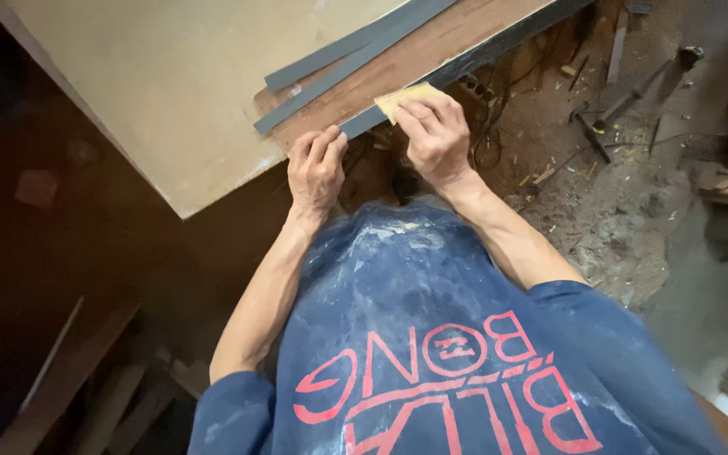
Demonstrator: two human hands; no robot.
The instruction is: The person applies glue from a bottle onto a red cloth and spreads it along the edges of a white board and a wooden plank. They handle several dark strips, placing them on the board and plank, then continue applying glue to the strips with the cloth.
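My right hand pinches a small folded piece of yellow sandpaper and presses it against the near end of a long grey strip running along the edge of a brown wooden board. My left hand grips the near corner of that board, fingers curled over its edge beside the strip's end. Two more grey strips lie side by side on top of the board.
A large beige panel lies under the board to the left. On the right the dirt floor is littered with wood chips, scrap pieces and metal tools. Planks lie in shadow at the lower left.
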